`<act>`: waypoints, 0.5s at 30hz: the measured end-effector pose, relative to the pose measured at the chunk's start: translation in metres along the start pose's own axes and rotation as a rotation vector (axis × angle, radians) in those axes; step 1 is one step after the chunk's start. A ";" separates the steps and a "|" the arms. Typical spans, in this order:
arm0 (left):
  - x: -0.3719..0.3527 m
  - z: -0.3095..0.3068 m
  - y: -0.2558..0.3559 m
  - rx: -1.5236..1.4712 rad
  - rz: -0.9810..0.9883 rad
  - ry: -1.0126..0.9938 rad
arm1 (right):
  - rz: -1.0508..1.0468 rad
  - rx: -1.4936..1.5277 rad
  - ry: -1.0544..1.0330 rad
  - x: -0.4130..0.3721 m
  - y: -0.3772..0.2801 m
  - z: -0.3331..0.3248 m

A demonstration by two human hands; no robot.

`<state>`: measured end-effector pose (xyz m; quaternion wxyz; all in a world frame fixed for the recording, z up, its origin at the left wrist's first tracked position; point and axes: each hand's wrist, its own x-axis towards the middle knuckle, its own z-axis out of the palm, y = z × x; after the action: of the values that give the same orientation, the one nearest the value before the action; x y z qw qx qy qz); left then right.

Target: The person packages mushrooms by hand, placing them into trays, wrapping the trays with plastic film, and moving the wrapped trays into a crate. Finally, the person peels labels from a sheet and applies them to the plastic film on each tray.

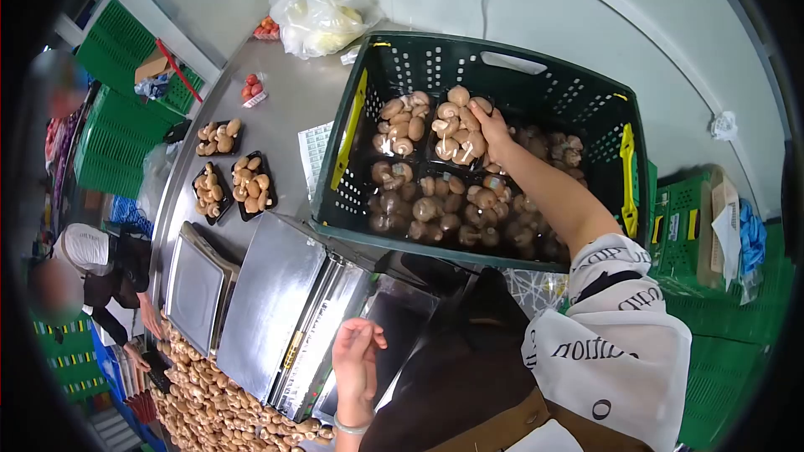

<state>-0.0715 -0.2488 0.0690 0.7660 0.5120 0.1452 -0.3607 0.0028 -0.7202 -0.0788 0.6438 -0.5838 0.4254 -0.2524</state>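
Note:
My right hand (494, 130) reaches into a dark green crate (469, 249) and grips the right side of a wrapped tray of mushrooms (457, 127). Another tray of mushrooms (400, 124) sits just left of it. More packs of mushrooms (435, 205) lie deeper in the crate, under a shiny film. Over the front of a metal wrapping machine (272, 310), my left hand (358, 360) hangs with loosely bent fingers and nothing visible in it.
Several unwrapped trays of mushrooms (251, 184) stand on the steel table (280, 88). A scale (198, 285) is beside the machine, near a heap of loose mushrooms (209, 402). A co-worker's hands (149, 318) are at the far left. A plastic bag (322, 21) lies behind.

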 end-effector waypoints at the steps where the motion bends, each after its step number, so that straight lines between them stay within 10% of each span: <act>1: 0.001 -0.001 0.005 -0.006 -0.010 0.014 | 0.017 0.003 -0.005 0.005 0.009 0.009; 5: 0.016 -0.019 0.030 0.049 0.007 0.038 | -0.203 -1.078 0.335 0.061 0.080 0.020; 7: 0.028 -0.039 0.049 0.061 0.041 0.046 | -0.095 -0.981 0.044 0.042 0.042 0.012; 15: 0.146 -0.169 0.173 0.200 0.442 0.237 | -0.832 -0.843 0.057 -0.017 -0.078 0.034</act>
<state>0.1759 -0.1205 0.0270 0.7495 0.6429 0.0824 -0.1349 0.0360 -0.7034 -0.0009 0.1914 -0.8999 0.2416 -0.3084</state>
